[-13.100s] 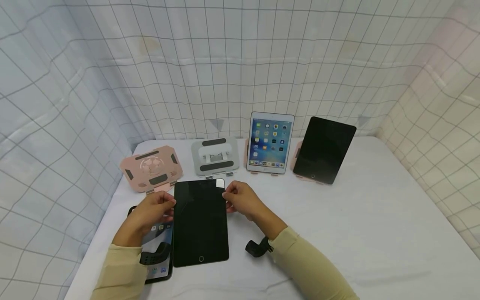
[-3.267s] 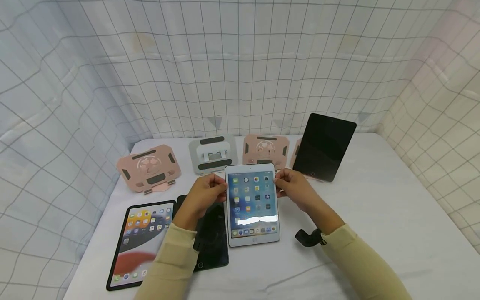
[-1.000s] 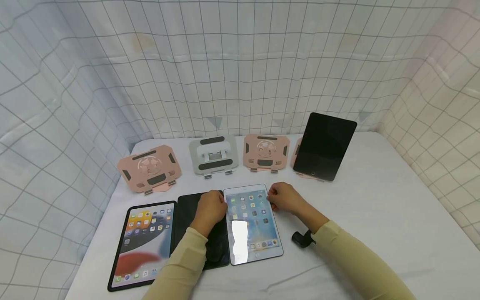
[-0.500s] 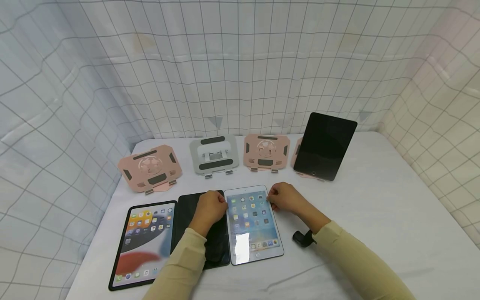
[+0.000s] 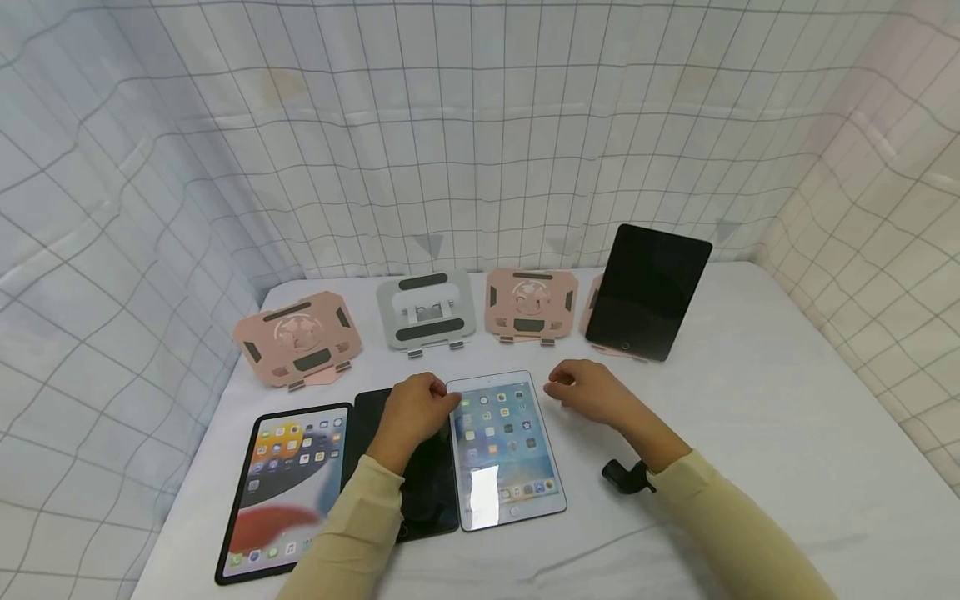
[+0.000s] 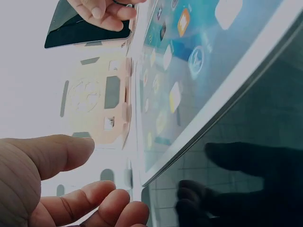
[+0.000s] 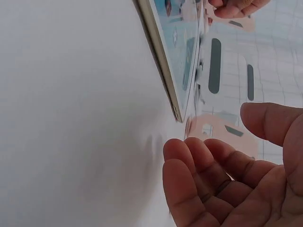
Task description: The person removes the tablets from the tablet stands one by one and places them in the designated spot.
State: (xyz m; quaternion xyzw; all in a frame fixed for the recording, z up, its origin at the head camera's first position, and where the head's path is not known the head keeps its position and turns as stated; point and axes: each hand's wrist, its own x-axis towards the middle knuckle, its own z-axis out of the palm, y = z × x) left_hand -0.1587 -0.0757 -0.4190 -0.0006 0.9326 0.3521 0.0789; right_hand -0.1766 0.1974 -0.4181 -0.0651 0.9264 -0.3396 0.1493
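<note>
Both hands hang loosely curled and hold nothing. The left hand [image 5: 411, 410] hovers over the dark-screened black tablet [image 5: 420, 492], fingertips beside the top left corner of the white-framed tablet with a lit screen [image 5: 504, 450]. The right hand [image 5: 592, 392] hovers just off its top right corner. That tablet lies flat on the white table [image 5: 750, 433], seemingly just set down. The upright black tablet [image 5: 647, 292], propped on its stand, looks like the next to lift, with a two-handed edge grip.

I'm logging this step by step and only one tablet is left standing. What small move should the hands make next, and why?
Probably the right hand, empty and just clear of the white-framed lit tablet lying flat, should reach toward the black dark-screened tablet leaning on the far-right pink stand. Three tablets lie flat in a row; the other three stands are bare. The left hand rests at the white tablet's top left corner.
</note>
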